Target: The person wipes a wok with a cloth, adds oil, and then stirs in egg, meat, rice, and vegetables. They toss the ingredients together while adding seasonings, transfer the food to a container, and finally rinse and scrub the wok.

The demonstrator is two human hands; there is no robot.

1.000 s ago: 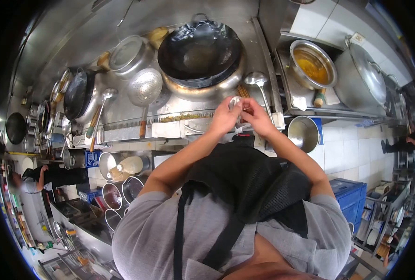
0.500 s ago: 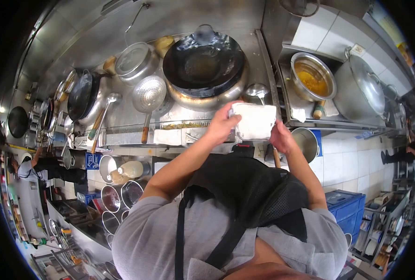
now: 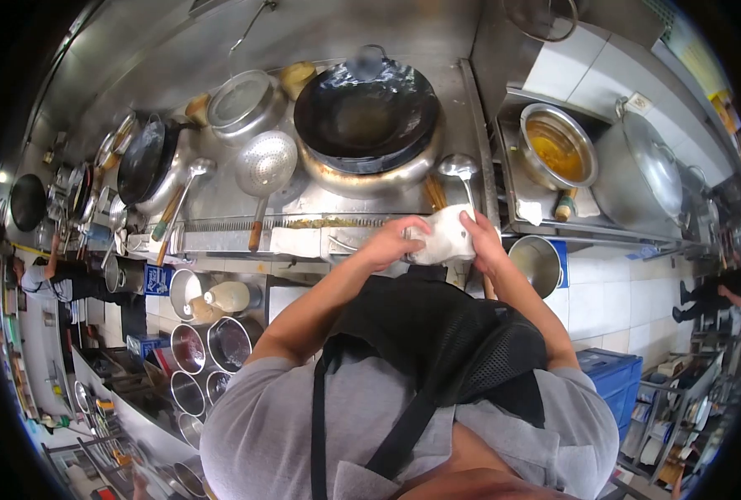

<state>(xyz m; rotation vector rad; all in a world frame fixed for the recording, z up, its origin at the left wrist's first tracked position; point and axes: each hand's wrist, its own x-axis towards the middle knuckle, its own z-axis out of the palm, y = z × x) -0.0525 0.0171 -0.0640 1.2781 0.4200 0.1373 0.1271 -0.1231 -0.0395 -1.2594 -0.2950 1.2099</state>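
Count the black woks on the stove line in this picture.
2: a large wok on the burner ahead, and a smaller wok further left. More may be hidden at the far-left edge.

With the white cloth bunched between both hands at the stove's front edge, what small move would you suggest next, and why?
Probably lower the white cloth onto the front ledge and wipe along it. Both the left hand and right hand grip it just above that edge, and food scraps lie along the strip beside them.

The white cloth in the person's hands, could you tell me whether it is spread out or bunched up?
Bunched up. The white cloth sits as a crumpled wad gripped between the left hand and the right hand, with no flat sheet showing.
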